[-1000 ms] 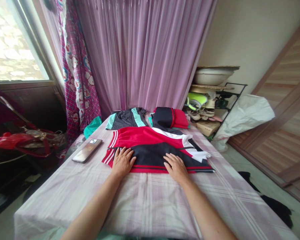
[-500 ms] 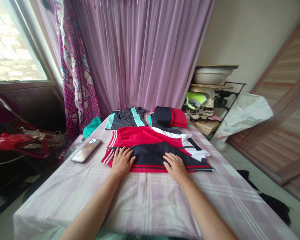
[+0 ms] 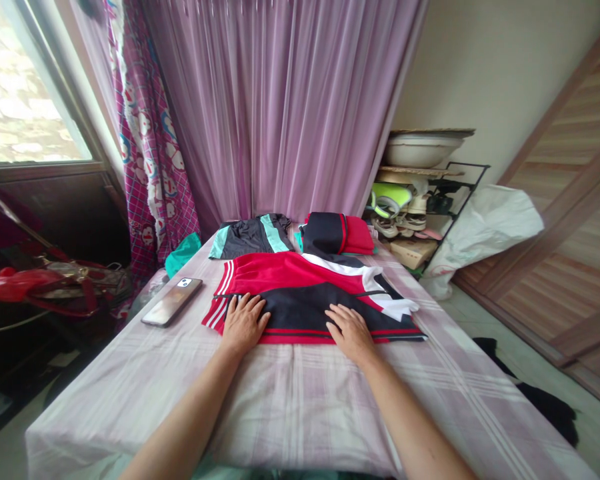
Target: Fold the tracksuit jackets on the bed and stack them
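A red, black and white jacket (image 3: 300,300) lies flattened sideways across the table, its striped red hem at the left and white parts at the right. My left hand (image 3: 244,321) rests palm down on its near left part, fingers spread beside the striped hem. Toward the jacket's right part, my right hand (image 3: 349,328) lies flat on the black cloth with fingers apart. Neither hand grips the fabric. Behind it are a dark grey garment with mint panels (image 3: 253,237) and a folded stack of red and black clothes (image 3: 337,233).
A phone (image 3: 173,302) lies left of the jacket on the plaid tablecloth (image 3: 290,400). Purple curtains (image 3: 280,107) hang behind the table. To the right stand a shoe rack (image 3: 443,200) and a white sack (image 3: 490,227). A red bag (image 3: 45,287) is at the left.
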`<action>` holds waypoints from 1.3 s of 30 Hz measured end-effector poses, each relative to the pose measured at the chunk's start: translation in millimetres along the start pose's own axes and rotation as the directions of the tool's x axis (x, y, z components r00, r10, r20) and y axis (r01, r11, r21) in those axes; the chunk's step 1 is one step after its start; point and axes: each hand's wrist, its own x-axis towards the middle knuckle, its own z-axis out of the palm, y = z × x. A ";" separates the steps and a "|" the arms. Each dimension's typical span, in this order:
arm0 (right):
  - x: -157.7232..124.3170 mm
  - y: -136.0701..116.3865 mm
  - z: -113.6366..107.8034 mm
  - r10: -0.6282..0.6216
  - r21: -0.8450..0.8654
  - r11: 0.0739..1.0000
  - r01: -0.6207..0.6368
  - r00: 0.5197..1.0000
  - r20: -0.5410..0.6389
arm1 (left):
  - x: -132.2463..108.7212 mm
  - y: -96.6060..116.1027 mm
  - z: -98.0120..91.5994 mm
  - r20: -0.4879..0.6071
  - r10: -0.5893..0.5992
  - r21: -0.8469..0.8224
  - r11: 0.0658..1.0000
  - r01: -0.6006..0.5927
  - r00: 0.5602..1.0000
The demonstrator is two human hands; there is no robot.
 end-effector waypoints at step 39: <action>0.1 -0.9 -1.1 0.006 0.011 1.000 -0.006 1.000 0.013 | 0.1 -1.3 3.1 -0.006 0.001 -0.005 1.000 -0.001 1.000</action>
